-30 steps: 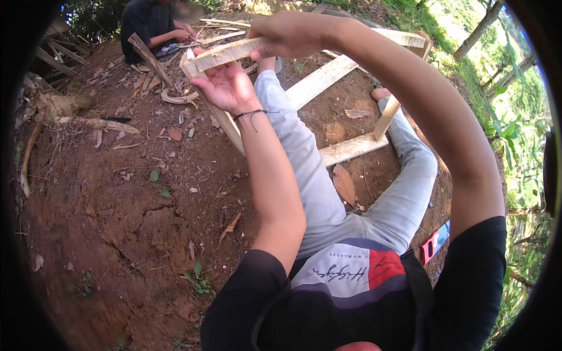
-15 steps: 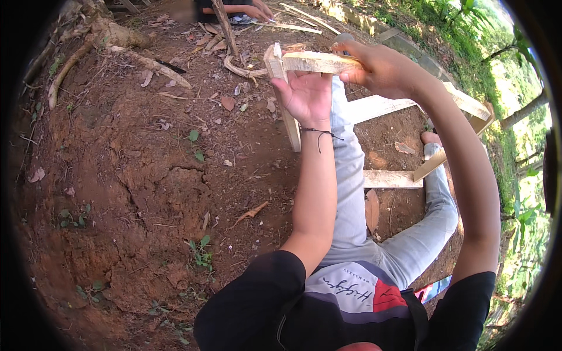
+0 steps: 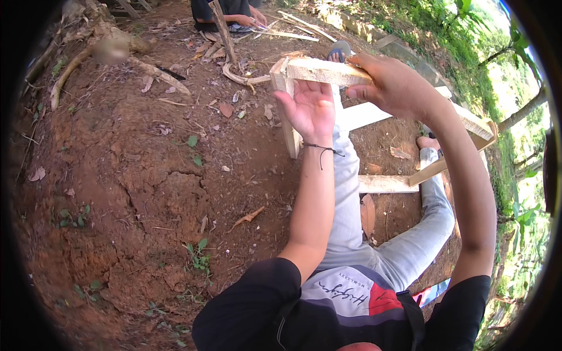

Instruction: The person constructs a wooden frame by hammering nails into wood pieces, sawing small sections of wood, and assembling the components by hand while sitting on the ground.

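Observation:
A pale, rough-sawn wooden frame (image 3: 328,71) spans the space over my legs. Its short crosspiece meets an upright board (image 3: 288,134) at the left corner. My right hand (image 3: 395,85) clasps the right end of that crosspiece, fingers over the top and thumb on the near side. Beneath the crosspiece, my left hand (image 3: 312,114) is open, palm facing up and thumb spread; its fingertips are partly hidden at the wood. A long white board (image 3: 366,115) runs off to the right, and a slanted brace (image 3: 427,171) meets a lower board (image 3: 386,184) between my legs.
Far off, another person's hands (image 3: 249,20) work near thin wooden strips (image 3: 290,35). A thin post (image 3: 224,32) and tree roots (image 3: 158,75) stand at the far left. A sandalled foot (image 3: 338,52) shows beyond the frame. Green plants (image 3: 433,35) line the right side.
The crosspiece and both hands sit slightly lower in the view. My right hand has shifted a little to the right along with the wood. The other person's hands have moved slightly.

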`<state>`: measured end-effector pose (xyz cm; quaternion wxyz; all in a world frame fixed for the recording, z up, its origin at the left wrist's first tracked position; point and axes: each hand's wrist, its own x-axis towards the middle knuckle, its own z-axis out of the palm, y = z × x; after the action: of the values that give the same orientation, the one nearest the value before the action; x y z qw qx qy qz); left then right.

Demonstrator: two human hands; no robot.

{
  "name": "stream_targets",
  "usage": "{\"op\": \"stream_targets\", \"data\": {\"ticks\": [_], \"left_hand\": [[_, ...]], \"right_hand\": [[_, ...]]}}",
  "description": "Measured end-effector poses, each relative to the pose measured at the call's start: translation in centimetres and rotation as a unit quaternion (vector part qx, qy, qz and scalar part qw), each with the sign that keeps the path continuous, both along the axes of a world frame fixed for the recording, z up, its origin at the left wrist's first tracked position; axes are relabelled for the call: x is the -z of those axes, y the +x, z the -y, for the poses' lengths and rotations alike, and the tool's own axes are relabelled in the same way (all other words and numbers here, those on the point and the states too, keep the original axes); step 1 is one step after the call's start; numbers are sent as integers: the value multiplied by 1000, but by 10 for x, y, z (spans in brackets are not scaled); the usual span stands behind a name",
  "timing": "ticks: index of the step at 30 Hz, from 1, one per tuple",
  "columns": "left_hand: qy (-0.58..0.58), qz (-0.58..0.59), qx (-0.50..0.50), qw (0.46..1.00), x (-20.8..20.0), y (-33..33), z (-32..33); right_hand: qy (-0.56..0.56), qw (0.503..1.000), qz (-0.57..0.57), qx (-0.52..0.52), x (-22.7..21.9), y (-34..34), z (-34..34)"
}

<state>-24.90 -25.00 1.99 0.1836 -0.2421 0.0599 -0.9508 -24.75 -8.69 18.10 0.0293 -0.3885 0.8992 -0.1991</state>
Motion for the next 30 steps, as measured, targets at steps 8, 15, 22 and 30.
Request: {"op": "stream_targets", "data": {"ticks": [8, 15, 22, 30], "left_hand": [[-8, -11, 13, 1000, 2, 1, 2], [-57, -6, 19, 998, 2, 9, 2], [-101, 32, 28, 994, 0, 11, 3], [-26, -11, 156, 987, -2, 19, 9]], "right_hand": [[10, 999, -34, -6, 0, 3, -1], [36, 999, -28, -19, 1, 0, 2], [171, 984, 39, 38, -29, 8, 16], [84, 992, 93, -12, -38, 12, 58]]}}
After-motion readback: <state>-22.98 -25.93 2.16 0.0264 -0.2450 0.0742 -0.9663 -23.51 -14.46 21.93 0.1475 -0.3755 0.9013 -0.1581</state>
